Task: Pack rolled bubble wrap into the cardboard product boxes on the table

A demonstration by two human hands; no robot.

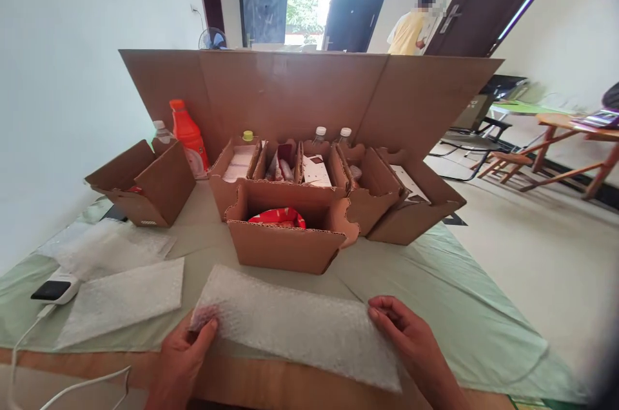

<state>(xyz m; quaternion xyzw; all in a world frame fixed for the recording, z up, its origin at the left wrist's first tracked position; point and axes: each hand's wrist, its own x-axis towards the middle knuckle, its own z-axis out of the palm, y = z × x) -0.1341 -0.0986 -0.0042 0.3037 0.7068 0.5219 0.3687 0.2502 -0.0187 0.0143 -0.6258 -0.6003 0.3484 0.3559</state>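
A long piece of bubble wrap (pixel 290 320) is stretched between my two hands, low over the table's front edge. My left hand (pixel 186 349) pinches its left end; the fingertips show blurred through the plastic. At the upper right corner my right hand (pixel 406 332) grips the sheet between thumb and fingers, with the lower right corner hanging free. Just beyond the wrap stands an open cardboard box (pixel 285 252) with a red packet (pixel 279 218) inside. To the left, another bubble wrap piece (pixel 130 297) lies flat on the green cloth.
Several open cardboard boxes (pixel 372 194) stand behind, before a tall cardboard panel (pixel 290 87). An orange bottle (pixel 187 136) and another box (pixel 164 187) are at left. A white device (pixel 62 287) with a cable lies front left. Someone in yellow (pixel 407 33) stands beyond the panel.
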